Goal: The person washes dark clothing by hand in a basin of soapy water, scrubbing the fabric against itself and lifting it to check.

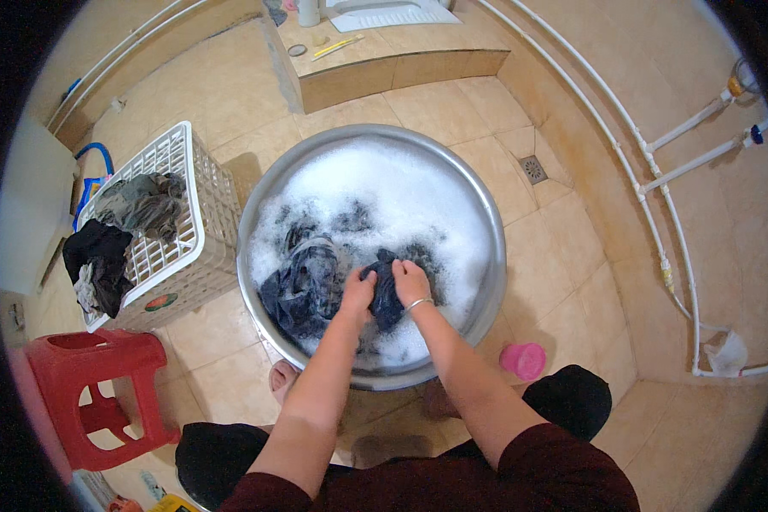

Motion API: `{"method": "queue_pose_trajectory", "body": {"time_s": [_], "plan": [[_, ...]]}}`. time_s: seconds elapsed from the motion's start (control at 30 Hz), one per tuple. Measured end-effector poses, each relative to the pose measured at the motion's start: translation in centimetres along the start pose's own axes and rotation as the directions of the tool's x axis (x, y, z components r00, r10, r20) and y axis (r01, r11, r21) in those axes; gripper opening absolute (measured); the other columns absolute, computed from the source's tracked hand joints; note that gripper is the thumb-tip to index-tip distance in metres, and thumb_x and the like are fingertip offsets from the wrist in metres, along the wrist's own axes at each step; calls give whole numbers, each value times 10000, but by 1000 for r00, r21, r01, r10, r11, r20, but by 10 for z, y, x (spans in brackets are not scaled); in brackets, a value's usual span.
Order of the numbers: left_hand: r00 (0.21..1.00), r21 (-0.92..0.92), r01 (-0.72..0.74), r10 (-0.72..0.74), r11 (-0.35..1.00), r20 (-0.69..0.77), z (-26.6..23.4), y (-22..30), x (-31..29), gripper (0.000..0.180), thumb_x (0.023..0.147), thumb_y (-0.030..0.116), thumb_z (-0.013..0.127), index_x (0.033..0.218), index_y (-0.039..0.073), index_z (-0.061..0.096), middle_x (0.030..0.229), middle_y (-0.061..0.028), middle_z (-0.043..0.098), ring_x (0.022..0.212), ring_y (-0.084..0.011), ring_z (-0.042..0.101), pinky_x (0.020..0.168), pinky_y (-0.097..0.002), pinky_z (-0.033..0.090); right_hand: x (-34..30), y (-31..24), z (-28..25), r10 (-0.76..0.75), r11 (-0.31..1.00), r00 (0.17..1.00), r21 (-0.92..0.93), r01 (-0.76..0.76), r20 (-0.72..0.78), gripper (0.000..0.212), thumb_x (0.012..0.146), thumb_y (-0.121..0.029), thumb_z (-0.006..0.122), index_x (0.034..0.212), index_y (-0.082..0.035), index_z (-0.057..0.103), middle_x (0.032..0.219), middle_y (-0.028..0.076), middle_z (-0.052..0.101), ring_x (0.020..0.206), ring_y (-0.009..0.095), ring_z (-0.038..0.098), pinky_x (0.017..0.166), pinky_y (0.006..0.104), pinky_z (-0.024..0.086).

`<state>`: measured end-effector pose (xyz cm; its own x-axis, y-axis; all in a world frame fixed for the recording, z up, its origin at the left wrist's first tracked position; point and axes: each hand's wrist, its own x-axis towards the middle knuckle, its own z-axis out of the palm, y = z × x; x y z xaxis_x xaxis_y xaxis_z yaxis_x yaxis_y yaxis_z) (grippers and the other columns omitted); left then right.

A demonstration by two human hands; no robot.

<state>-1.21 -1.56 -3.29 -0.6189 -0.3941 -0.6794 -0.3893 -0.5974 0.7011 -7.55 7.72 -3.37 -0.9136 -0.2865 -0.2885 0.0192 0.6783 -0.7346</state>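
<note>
A wide metal basin [497, 235] stands on the floor before me, holding water topped with white suds [401, 183]. Over its near half, my left hand [358, 293] and my right hand [410, 283] are both closed on a dark wet cloth [387, 299], which is bunched up between them. Its exact kind of garment does not show. To the left of my left hand, more dark wet clothing [303, 282] lies partly sunk in the foam. A bracelet [419, 304] circles my right wrist.
Left of the basin is a white plastic crate [198, 183] with grey clothing [141, 205] and black clothing [98, 260] on top. A red stool [102, 350] stands nearer me. A pink cup [522, 362], a floor drain [532, 169] and white wall pipes [627, 162] are on the right; a tiled step [401, 68] rises beyond.
</note>
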Motion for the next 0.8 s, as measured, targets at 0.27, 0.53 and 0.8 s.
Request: {"method": "queue_pose_trajectory", "body": {"time_s": [0.27,0.53,0.8], "plan": [[677,334,-734,671,591,300,-14,4,-51,410,673,246,632,1009,57,491,1078,-145,422,1067,-259,369,891,-322,292,-1,5,-47,280,105,819,832,-545,501,223,773,-206,515,862,-2,498,800,103,552,706,221,552,632,371,459],[864,351,-477,356,806,357,-8,12,-78,302,696,169,488,947,2,499,830,-129,536,813,-218,508,740,-292,381,-57,-68,-85,106,455,976,864,-218,190,420,662,-16,611,1047,8,443,811,113,538,691,177,544,592,291,459],[910,49,-355,333,934,246,-26,48,-88,182,710,198,492,609,53,536,584,-2,493,557,-105,434,512,-239,330,-62,-64,-107,-49,950,972,311,-26,230,257,734,-210,559,863,12,573,708,60,558,578,133,511,519,233,427]]}}
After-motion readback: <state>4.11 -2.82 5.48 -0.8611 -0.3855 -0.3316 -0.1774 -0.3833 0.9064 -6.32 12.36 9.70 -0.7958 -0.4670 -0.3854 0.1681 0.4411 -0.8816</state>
